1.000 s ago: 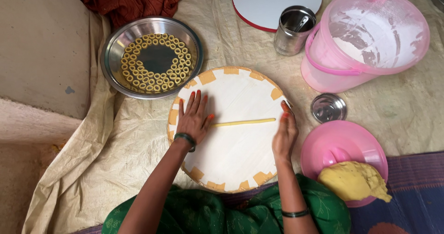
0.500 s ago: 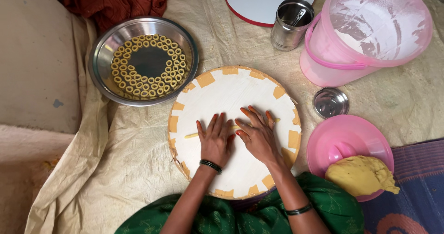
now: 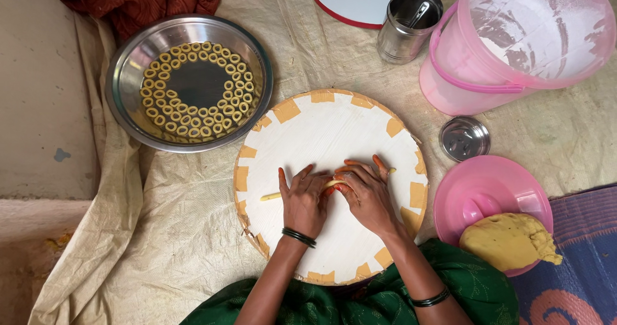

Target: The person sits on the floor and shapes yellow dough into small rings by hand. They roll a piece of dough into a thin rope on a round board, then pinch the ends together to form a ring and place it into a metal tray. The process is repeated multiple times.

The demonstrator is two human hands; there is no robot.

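Observation:
A thin yellow dough rope (image 3: 273,196) lies across a round white board (image 3: 321,132) with tan tape patches on its rim. My left hand (image 3: 304,200) and my right hand (image 3: 365,193) sit close together, palms down, on the middle of the rope. Their fingertips meet and pinch the dough between them. One end of the rope sticks out to the left of my left hand, and a short tip shows to the right of my right hand.
A steel plate (image 3: 132,74) at the upper left holds several small dough rings. A pink bucket (image 3: 508,42), a steel cup (image 3: 405,26) and a small steel lid (image 3: 464,139) stand at the right. A yellow dough lump (image 3: 508,240) rests on a pink lid (image 3: 488,196).
My hands were spread wide apart along the rope a second ago. They have come together at the board's middle, and the fingers now curl onto the dough.

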